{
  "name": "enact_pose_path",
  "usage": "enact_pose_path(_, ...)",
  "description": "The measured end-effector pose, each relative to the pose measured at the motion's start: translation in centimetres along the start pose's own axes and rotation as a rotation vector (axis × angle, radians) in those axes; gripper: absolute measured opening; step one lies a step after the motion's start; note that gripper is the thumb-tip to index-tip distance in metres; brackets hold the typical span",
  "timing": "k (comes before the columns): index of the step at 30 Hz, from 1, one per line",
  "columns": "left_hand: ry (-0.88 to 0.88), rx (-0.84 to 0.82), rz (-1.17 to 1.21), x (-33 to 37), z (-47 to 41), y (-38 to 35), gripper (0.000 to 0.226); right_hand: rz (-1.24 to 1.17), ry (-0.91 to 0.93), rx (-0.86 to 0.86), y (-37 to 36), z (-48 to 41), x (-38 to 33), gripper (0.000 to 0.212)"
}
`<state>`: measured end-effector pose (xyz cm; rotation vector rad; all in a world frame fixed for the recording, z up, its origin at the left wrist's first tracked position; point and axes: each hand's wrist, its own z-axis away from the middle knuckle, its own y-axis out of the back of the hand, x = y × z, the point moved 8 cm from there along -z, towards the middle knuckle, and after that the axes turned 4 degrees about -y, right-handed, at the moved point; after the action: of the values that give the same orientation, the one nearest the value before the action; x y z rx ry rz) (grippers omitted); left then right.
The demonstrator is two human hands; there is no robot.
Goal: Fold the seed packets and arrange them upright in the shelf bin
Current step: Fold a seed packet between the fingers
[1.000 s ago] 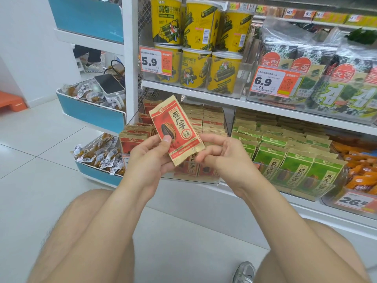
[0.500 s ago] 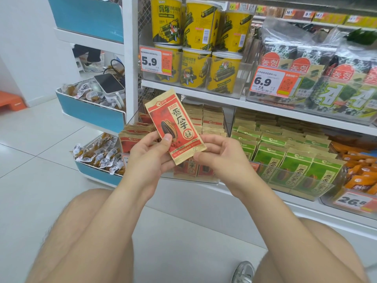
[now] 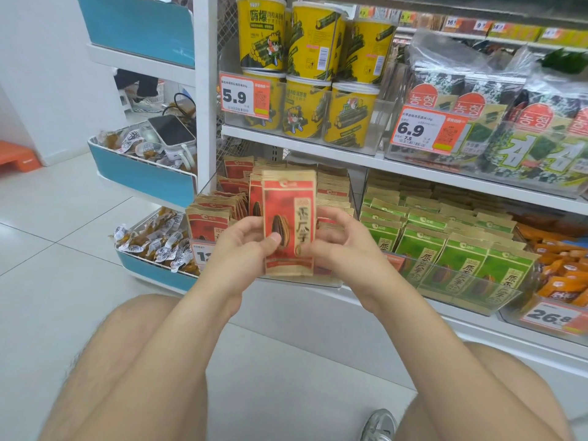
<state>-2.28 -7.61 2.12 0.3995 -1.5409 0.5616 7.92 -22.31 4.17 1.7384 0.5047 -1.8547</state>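
Shop aisle, white tiled floor [image 3: 57, 256]. Left hand [image 3: 245, 246] and right hand [image 3: 343, 249] fingers pinch red seed packet [image 3: 288, 218] upright before shelf bin [image 3: 331, 283].

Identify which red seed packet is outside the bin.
The red packet gripped by the left hand and right hand, in front of the bin; other red packets stand inside it.

The left hand [image 3: 243, 249] and right hand [image 3: 346, 253] are bare, as are the forearms [image 3: 178, 329]; 1 grey sneaker [image 3: 380, 424] is worn, seen below the grip.
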Motion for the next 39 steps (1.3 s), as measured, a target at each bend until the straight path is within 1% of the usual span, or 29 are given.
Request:
enact_pose_path(2,-0.005,-0.077,-0.119,-0.3,0.2,-0.8,0.021,-0.06,0.065,0.119,0.8,0.2,-1.0,0.026)
enact_pose_path(3,-0.004,-0.125,-0.16,-0.4,0.4,-1.3,0.023,-0.083,0.089,0.187,1.4,0.4,-1.3,0.021)
enact_pose_path(5,0.002,-0.191,-0.208,-0.5,0.7,-2.1,0.025,-0.11,0.084,0.25,2.1,0.5,-1.4,0.028)
enact_pose_path(8,-0.008,-0.206,-0.221,-0.5,0.8,-2.3,0.031,-0.151,0.003,0.194,1.8,0.2,-0.8,0.041)
enact_pose_path(10,-0.017,-0.193,-0.23,-0.3,0.8,-2.0,0.033,-0.174,-0.024,0.161,1.6,0.2,-0.7,0.042)
enact_pose_path(14,-0.018,-0.203,-0.226,-0.2,0.9,-2.0,0.033,-0.21,-0.03,0.128,1.4,0.4,-0.9,0.038)
enact_pose_path(19,-0.049,-0.199,-0.157,0.3,1.0,-2.3,0.027,-0.245,-0.004,0.157,1.6,0.4,-1.1,0.037)
enact_pose_path(22,-0.107,-0.178,-0.06,0.9,1.0,-2.3,0.025,-0.163,0.05,0.188,1.9,0.4,-1.5,0.028)
enact_pose_path(24,-0.146,-0.125,0.013,1.3,0.9,-1.9,0.026,-0.1,0.071,0.193,1.9,0.3,-1.5,0.023)
enact_pose_path(26,-0.228,-0.049,-0.024,1.8,0.7,-1.1,0.026,-0.094,0.086,0.172,2.1,0.1,-1.5,0.02)
enact_pose_path(29,-0.39,0.042,-0.303,2.6,0.7,-0.3,0.028,-0.032,0.094,0.168,2.0,0.4,-1.8,0.054)
enact_pose_path(30,-0.438,0.06,-0.394,2.9,0.8,-0.3,0.028,0.019,0.116,0.176,1.9,0.4,-2.1,0.059)
enact_pose_path(32,-0.575,0.097,-0.566,3.4,1.2,-0.5,0.03,0.101,0.162,0.169,1.6,0.5,-2.4,0.055)
enact_pose_path(33,-0.678,0.116,-0.654,3.8,1.6,-0.8,0.03,0.106,0.172,0.154,1.3,0.8,-2.7,0.051)
enact_pose_path(34,-0.79,0.131,-0.729,4.3,2.1,-1.2,0.03,0.063,0.173,0.134,0.9,1.1,-2.9,0.051)
enact_pose_path(36,-0.98,0.144,-0.816,4.9,3.1,-2.1,0.027,-0.141,0.142,0.107,0.8,1.1,-2.6,0.063)
enact_pose_path(38,-1.085,0.13,-0.82,5.2,3.8,-2.8,0.021,-0.361,0.128,0.135,1.6,0.6,-2.2,0.079)
enact_pose_path(39,-1.106,0.11,-0.816,5.1,4.0,-3.1,0.018,-0.446,0.132,0.151,1.9,0.4,-2.2,0.083)
